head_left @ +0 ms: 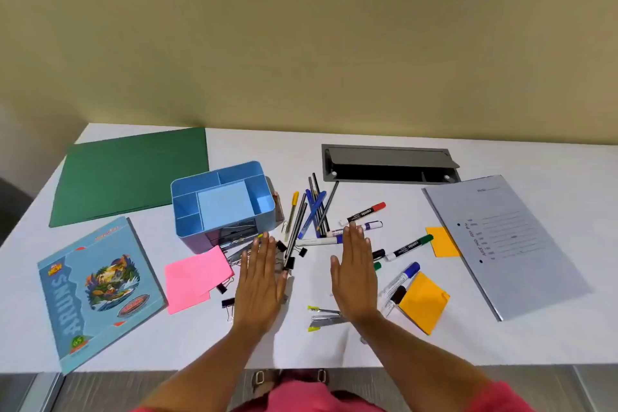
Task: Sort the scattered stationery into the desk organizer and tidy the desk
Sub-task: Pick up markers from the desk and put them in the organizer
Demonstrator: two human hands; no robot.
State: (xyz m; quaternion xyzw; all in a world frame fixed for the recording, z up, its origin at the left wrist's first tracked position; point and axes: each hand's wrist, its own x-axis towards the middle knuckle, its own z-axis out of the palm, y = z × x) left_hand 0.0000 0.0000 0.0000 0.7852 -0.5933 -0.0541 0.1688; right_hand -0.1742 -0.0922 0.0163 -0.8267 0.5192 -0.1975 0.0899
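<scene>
Office setting: white tabletop (434, 338) with a recessed cable-port flap (389, 162) against a plain beige wall (301, 27), file folders (132, 174), whiteboard markers (366, 211) and a blue desk organizer (222, 201).

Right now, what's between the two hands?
In the head view, the desk is mostly bare between the left hand and the right hand. Black binder clips lie beside the left fingers, and a white marker lies across the gap at fingertip level.

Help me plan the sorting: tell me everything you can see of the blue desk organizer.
The blue desk organizer is a rounded-corner box, plastic-looking, standing upright on the white desk right of the green folder. Its top is split into several open compartments around a flat central panel; they look empty. A lower front opening shows metal clips.
</scene>
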